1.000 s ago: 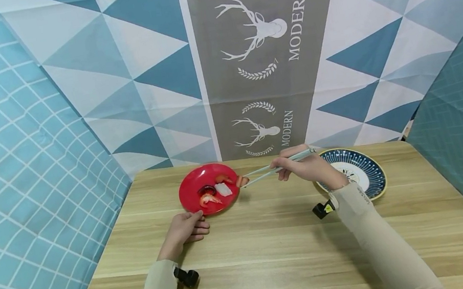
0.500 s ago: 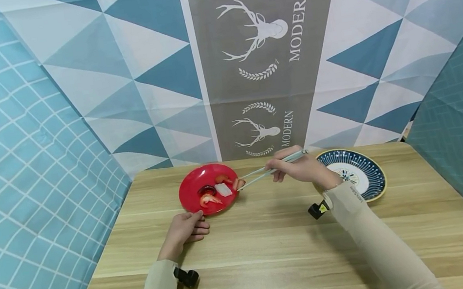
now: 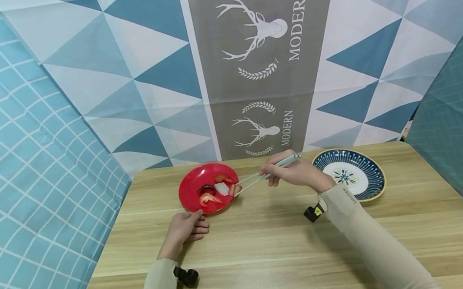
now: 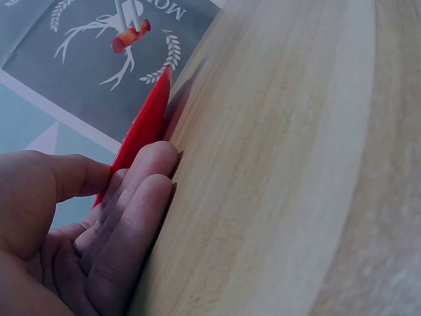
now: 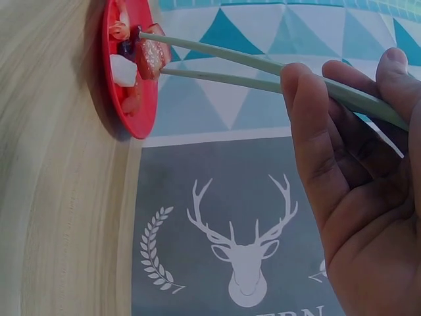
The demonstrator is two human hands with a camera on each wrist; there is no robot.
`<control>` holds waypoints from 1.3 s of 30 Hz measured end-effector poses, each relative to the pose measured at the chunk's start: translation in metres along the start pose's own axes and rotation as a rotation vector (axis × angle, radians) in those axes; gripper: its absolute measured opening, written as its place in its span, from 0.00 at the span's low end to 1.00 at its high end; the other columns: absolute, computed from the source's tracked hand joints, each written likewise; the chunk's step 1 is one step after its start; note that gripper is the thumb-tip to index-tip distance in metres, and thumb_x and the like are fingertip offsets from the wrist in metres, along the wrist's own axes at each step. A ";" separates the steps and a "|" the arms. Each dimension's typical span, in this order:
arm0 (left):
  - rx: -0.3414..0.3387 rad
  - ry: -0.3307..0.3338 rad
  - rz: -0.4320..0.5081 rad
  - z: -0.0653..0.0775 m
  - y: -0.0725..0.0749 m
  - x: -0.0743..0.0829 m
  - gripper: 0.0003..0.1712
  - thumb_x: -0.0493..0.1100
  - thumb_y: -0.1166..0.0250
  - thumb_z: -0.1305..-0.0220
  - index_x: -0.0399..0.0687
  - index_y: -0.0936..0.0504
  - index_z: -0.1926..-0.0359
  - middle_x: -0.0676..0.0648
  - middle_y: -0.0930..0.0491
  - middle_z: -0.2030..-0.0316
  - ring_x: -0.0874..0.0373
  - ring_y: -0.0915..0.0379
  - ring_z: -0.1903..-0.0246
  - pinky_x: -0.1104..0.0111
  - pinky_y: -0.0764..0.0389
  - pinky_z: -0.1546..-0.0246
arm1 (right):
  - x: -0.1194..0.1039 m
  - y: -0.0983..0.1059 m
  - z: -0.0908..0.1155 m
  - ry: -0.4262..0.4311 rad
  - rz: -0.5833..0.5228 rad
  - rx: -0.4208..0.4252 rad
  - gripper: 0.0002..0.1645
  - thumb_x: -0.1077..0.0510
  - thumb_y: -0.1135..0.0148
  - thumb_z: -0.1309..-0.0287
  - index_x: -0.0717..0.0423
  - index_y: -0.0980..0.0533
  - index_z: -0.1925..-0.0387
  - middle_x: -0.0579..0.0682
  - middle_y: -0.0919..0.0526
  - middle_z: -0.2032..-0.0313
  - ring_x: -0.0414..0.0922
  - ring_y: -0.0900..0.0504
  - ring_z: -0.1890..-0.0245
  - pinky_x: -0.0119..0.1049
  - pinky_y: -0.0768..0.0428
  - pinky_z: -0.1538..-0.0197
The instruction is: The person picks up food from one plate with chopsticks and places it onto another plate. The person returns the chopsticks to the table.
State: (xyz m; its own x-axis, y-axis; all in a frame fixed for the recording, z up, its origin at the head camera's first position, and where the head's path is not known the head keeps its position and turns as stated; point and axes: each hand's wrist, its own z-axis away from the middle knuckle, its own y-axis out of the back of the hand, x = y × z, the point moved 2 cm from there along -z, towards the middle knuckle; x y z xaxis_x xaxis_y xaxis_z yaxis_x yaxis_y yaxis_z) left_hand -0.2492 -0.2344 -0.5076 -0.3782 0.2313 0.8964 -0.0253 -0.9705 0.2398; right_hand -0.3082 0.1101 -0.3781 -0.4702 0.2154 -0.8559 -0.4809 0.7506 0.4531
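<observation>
My left hand (image 3: 183, 230) pinches the near rim of a red plate (image 3: 190, 185), its thumb above and fingers below the edge in the left wrist view. With my right hand (image 3: 293, 173) I grip a pair of pale green chopsticks (image 5: 223, 52). Between their tips is a reddish-brown piece of food (image 5: 152, 56), over the plate's right side; the left wrist view shows that piece (image 4: 131, 36) raised off the plate. On the plate lie an orange shrimp (image 3: 209, 198), a dark red curved piece (image 3: 206, 189), a white chunk (image 3: 222, 189) and another orange piece (image 3: 223, 179).
A blue-and-white patterned plate (image 3: 370, 169) stands to the right, partly behind my right wrist. The wooden table (image 3: 265, 258) reaches back to a patterned cloth wall (image 3: 241, 88), with cloth at both sides too.
My right hand has moved left and slightly nearer, bringing the chopsticks and the reddish-brown piece further over the red plate's right side. The left hand stays on the rim.
</observation>
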 end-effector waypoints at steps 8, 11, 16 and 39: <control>0.000 -0.005 0.001 -0.002 0.000 -0.001 0.21 0.52 0.42 0.23 0.34 0.20 0.54 0.44 0.12 0.68 0.59 0.13 0.71 0.67 0.10 0.67 | 0.001 -0.004 -0.002 -0.032 0.035 -0.016 0.13 0.57 0.41 0.26 0.60 0.13 0.57 0.54 0.11 0.71 0.53 0.11 0.72 0.41 0.10 0.65; 0.005 -0.005 0.000 -0.003 0.000 -0.001 0.21 0.52 0.42 0.23 0.34 0.19 0.54 0.44 0.12 0.68 0.59 0.13 0.71 0.67 0.10 0.67 | 0.002 -0.005 -0.002 -0.025 0.037 -0.020 0.13 0.57 0.41 0.26 0.60 0.14 0.57 0.52 0.11 0.71 0.59 0.11 0.71 0.41 0.10 0.64; 0.005 -0.010 0.000 -0.004 0.001 -0.002 0.21 0.52 0.43 0.22 0.34 0.20 0.54 0.44 0.12 0.68 0.59 0.13 0.71 0.67 0.10 0.67 | 0.006 -0.007 -0.004 -0.029 0.045 -0.022 0.13 0.57 0.42 0.26 0.59 0.14 0.57 0.50 0.11 0.72 0.55 0.11 0.72 0.41 0.10 0.65; 0.006 -0.003 -0.003 -0.002 0.001 -0.001 0.21 0.51 0.42 0.22 0.34 0.20 0.54 0.44 0.12 0.68 0.58 0.13 0.71 0.66 0.10 0.66 | 0.012 -0.017 -0.014 -0.029 0.007 -0.008 0.16 0.57 0.41 0.26 0.67 0.15 0.58 0.55 0.11 0.72 0.64 0.12 0.70 0.42 0.10 0.65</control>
State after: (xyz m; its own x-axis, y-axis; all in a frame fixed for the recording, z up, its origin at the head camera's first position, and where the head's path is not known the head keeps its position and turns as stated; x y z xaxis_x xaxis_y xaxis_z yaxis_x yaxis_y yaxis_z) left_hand -0.2506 -0.2353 -0.5093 -0.3754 0.2344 0.8967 -0.0206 -0.9694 0.2448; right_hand -0.3161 0.0906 -0.3925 -0.4518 0.2386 -0.8596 -0.4834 0.7444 0.4607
